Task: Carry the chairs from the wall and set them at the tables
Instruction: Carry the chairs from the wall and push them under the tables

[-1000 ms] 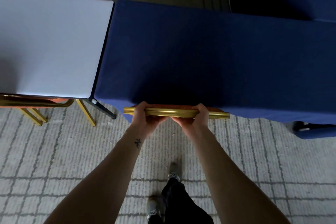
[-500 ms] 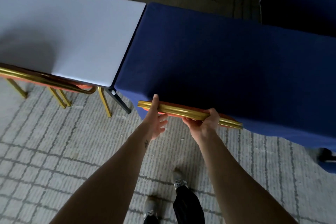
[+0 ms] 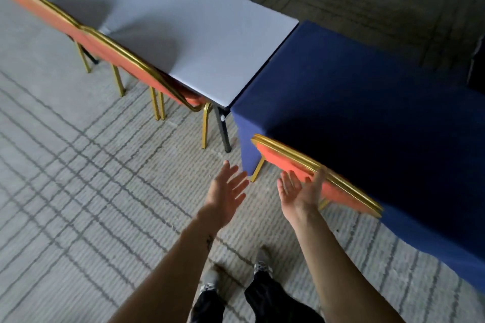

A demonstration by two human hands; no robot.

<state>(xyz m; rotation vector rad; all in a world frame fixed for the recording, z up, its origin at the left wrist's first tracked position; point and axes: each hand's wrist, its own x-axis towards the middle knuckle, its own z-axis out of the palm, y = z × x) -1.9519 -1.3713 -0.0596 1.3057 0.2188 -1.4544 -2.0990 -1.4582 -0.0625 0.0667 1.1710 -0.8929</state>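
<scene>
Now that the chair (image 3: 315,176) stands tucked against the blue table (image 3: 367,113), your left hand (image 3: 225,195) is open and empty, and your right hand (image 3: 299,191) is open beside its back. This one looks done. You likely need another chair from the wall.

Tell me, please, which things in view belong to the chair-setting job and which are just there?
Part of the job:
- chair at the blue-draped table, both hands open beside it
- two chairs already at the grey table

Just there:
- patterned carpet
- dark object at the right edge, too cropped to identify
</scene>
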